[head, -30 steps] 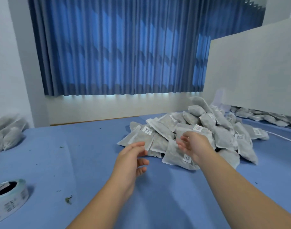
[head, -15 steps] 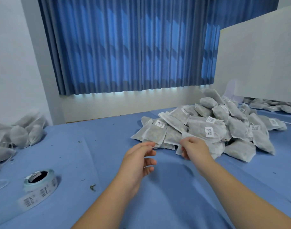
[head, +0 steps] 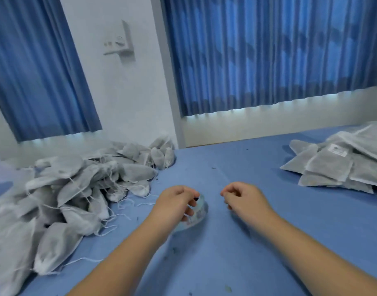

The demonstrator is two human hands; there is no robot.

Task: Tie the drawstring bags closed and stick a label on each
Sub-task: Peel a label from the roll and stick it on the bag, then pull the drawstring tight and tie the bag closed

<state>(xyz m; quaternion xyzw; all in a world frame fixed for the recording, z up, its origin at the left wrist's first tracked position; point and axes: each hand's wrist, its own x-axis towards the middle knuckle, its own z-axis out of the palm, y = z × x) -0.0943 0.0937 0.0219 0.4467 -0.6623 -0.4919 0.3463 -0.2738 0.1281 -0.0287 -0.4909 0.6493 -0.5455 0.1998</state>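
Note:
My left hand (head: 174, 202) grips the label roll (head: 200, 211), a pale roll of printed stickers standing tilted on the blue table (head: 236, 259). Only its right edge shows past my fingers. Just right of the roll, my right hand (head: 244, 197) hovers with its fingers curled and nothing visible in them. A big heap of grey drawstring bags (head: 76, 189) with loose white strings and no labels lies at the left. A stack of flat grey bags (head: 333, 167) at the far right carries a white label on top.
Blue curtains (head: 268, 50) and a white wall with a socket plate (head: 121, 43) stand behind the table. Small dark crumbs dot the cloth between my arms and towards the far edge.
The view has swung left from the labelled pile to the unlabelled heap. My right hand let go of the bag it was laying down, and my left hand has taken hold of the label roll.

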